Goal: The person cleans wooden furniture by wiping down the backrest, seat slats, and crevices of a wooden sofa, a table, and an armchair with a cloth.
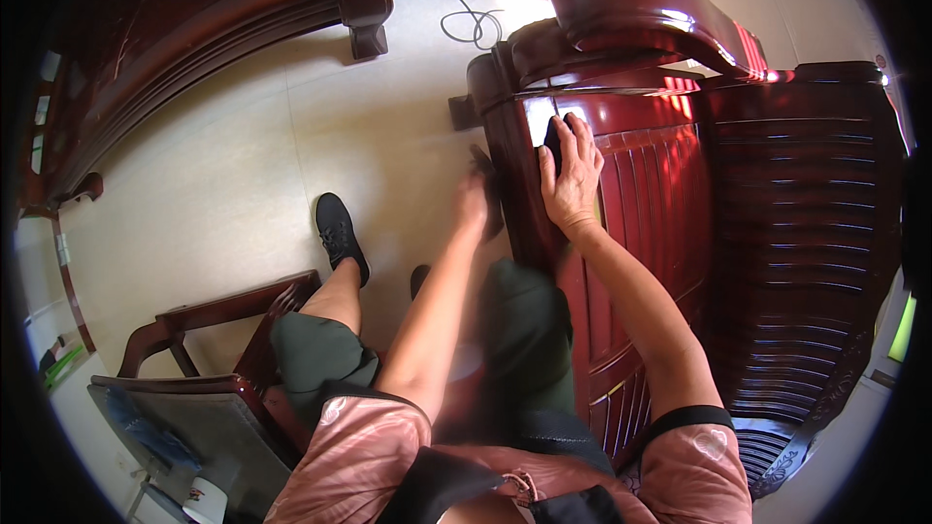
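Observation:
A dark red lacquered wooden bench [655, 196] with a slatted seat and back stands before me on the right. My right hand [571, 175] lies on the seat near its front corner, fingers spread over a small black thing [555, 142], perhaps a cloth. Beside the front edge of the seat is my left hand [473, 196], blurred, with a dark thing [494, 196] at its fingers against the edge; what it is cannot be told. Light glares on the seat by my right hand's fingertips.
A dark red wooden furniture piece [240, 44] stands upper left. A wooden chair [240, 298] and a grey-topped surface [211, 429] with a white cup [206, 501] are lower left. A black cable [477, 14] lies looped on the pale floor [218, 160], near the bench's armrest [633, 0].

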Demonstrator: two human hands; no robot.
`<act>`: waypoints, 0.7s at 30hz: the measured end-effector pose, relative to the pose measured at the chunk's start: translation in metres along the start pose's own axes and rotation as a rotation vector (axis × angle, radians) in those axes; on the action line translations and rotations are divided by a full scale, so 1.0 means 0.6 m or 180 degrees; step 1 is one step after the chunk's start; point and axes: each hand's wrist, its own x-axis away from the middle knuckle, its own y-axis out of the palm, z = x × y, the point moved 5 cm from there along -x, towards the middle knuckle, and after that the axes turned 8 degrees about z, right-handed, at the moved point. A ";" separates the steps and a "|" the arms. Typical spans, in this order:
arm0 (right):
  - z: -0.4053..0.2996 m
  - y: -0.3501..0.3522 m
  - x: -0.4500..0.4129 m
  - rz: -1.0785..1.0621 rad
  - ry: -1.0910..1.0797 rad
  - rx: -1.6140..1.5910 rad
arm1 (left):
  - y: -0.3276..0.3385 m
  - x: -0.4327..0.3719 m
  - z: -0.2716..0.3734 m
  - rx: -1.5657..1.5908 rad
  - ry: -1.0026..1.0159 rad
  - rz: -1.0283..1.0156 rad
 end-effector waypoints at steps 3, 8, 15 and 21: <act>0.004 0.003 0.007 -0.0020 0.0031 0.0006 | 0.018 -0.046 0.024 -0.0002 0.0708 0.0153; 0.006 -0.001 0.007 -0.0026 0.0011 0.0017 | 0.064 -0.017 0.049 -0.0713 0.1233 0.0461; 0.014 0.000 0.007 -0.0066 0.0029 0.0050 | 0.042 0.028 0.064 -0.0232 0.0902 -0.0017; 0.001 0.007 0.009 -0.0035 0.0008 -0.0042 | 0.081 0.049 0.177 -0.0173 0.2430 0.0483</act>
